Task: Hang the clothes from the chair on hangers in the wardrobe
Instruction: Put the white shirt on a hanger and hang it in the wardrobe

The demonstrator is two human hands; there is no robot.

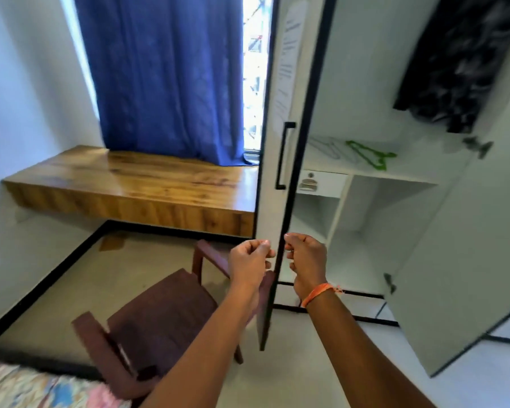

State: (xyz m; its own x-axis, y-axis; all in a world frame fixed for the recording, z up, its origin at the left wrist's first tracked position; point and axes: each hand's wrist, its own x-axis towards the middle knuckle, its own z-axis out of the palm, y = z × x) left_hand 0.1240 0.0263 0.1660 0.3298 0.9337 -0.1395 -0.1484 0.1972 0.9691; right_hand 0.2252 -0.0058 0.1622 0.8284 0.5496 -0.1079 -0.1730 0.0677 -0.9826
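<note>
Both hands are raised side by side in front of the edge of the open wardrobe door (280, 160). The left hand (249, 262) has its fingers curled in, thumb against the forefinger, and nothing can be made out in it. The right hand (305, 260), with an orange thread at the wrist, is curled the same way and also shows nothing held; whether some fine thing is pinched between them I cannot tell.

The brown chair (159, 313) sits below and to the left of the left hand, its seat bare, no clothes visible on it. A dark patterned garment (454, 63) already hangs high inside the wardrobe (362, 83), up and to the right of the right hand. A green hanger (368, 156) lies flat on the shelf, its long axis running away to the right, beside pale hangers (326, 147). The right hand is the nearer to them, with the door edge between.
</note>
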